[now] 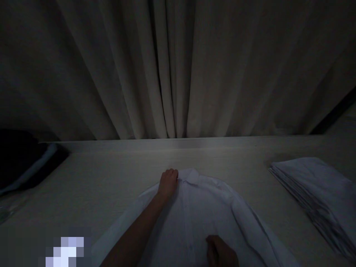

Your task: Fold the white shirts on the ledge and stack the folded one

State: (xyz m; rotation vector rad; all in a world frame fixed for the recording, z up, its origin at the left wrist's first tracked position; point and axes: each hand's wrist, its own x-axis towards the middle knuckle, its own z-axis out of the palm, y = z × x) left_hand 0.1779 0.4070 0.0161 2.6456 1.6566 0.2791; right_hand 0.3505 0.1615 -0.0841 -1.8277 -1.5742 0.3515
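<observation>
A white collared shirt (200, 211) lies spread front-up on a pale table (111, 174), its collar pointing away from me. My left hand (168, 182) reaches far forward and rests with curled fingers on the shirt's left shoulder, beside the collar. My right hand (221, 252) lies low on the shirt's front near the bottom edge of the view, fingers bent against the cloth. The light is dim, so whether either hand pinches the fabric is unclear.
A stack of folded white cloth (317, 189) sits on the table at the right. A dark bundle with a pale stripe (25, 163) lies at the far left. Pleated curtains (172, 74) hang behind the table's far edge.
</observation>
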